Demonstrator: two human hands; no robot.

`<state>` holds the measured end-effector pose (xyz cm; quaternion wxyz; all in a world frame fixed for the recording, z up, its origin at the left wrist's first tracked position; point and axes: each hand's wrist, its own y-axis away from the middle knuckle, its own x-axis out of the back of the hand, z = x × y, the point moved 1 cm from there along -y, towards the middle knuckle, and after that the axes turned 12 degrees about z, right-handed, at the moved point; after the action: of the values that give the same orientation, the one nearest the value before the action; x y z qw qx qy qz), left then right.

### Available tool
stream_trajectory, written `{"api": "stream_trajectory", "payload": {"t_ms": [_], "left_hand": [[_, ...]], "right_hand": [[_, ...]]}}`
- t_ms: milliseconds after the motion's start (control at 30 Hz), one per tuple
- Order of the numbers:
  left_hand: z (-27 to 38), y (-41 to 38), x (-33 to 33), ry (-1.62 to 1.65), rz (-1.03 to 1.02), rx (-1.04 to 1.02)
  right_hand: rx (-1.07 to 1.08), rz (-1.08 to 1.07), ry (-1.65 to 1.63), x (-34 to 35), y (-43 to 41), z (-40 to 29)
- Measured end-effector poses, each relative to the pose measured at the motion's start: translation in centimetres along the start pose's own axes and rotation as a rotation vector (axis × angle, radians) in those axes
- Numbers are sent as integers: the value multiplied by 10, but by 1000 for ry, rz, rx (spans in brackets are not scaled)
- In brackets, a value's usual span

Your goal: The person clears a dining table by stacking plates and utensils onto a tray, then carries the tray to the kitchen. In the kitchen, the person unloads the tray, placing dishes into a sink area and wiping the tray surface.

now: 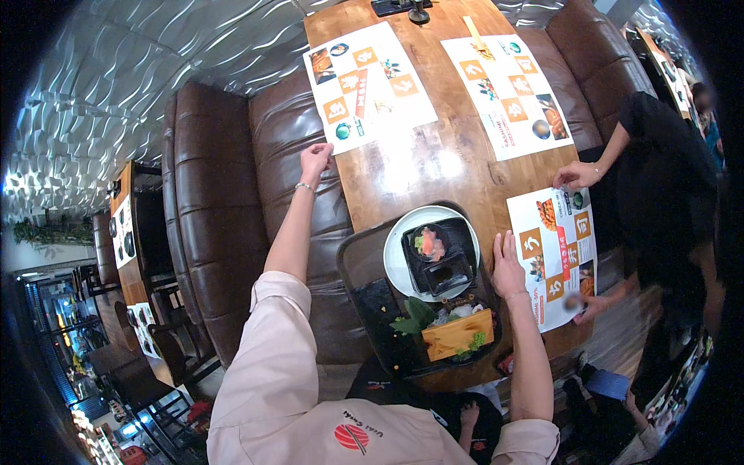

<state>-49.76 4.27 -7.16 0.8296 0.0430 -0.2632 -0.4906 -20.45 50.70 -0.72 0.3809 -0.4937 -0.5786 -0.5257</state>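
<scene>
My left hand [317, 163] pinches the lower left corner of a printed paper placemat [372, 87] at the wooden table's left edge. My right hand [507, 268] lies flat, fingers apart, between a dark tray [354, 256] and another paper placemat [555, 256]. On the tray, a white round plate [393, 267] carries black dishes with pink and green food and dark sauce. Below it are a small wooden board [459, 334], green leaves and pale shredded food. A third placemat [511, 96] lies at the upper right.
A co-worker in black [657, 186] stands at the right, both hands at the near right placemat. Brown padded benches [215, 174] flank the wooden table [418, 168]. A black holder and a small dark bottle [418, 13] stand at its far end. People are seated at the bottom right.
</scene>
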Motion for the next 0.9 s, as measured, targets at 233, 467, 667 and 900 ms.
{"api": "stream_trajectory", "payload": {"t_ms": [233,467,667,900], "left_hand": [[11,-56,-20,-43,180,-29],[20,-83,-37,-136,314,-30],[4,-92,-46,289,172,225],[9,-100,-41,176,159,203]], "right_hand": [[-18,-130,-37,20,-4,-1],[-9,-36,-54,22,-4,0],[17,-23,-6,8,-2,5],[5,-46,83,4,-6,0]]}}
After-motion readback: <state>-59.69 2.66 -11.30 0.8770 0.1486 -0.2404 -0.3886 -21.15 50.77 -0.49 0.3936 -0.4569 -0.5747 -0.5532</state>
